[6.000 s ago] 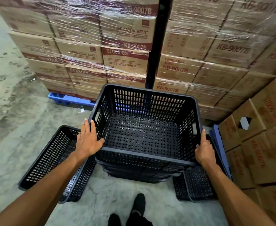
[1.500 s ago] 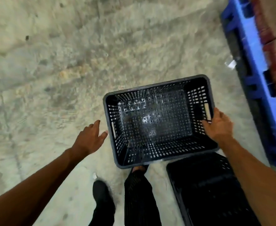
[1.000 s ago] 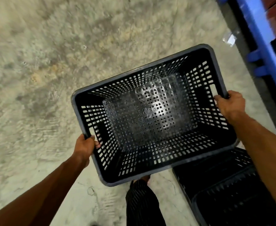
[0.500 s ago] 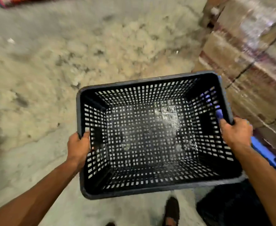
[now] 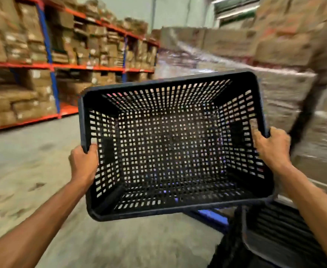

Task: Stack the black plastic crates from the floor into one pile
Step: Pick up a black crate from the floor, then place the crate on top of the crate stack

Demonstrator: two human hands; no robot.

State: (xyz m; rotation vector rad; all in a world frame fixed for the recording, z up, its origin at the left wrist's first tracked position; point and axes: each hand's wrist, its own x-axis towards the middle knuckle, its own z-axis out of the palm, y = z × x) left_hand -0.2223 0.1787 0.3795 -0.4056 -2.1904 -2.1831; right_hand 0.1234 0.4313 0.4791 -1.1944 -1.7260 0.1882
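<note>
I hold a black perforated plastic crate [image 5: 170,147] up in front of me, tilted so that its open top faces me. My left hand [image 5: 84,163] grips its left rim. My right hand [image 5: 270,147] grips its right rim, with the thumb inside by the handle slot. Below it at the lower right stands the pile of black crates [image 5: 274,235], partly cut off by the frame edge and behind my right forearm.
Orange and blue shelving [image 5: 50,64] loaded with cardboard boxes runs along the left. Wrapped stacks of cartons [image 5: 286,55] rise on the right, on a blue pallet [image 5: 212,215]. Bare concrete floor [image 5: 23,171] stretches to the left and ahead.
Both hands took the crate off the floor and lifted it to chest height. My view has swung up from the floor to the aisle, and the crate has tipped its opening toward me.
</note>
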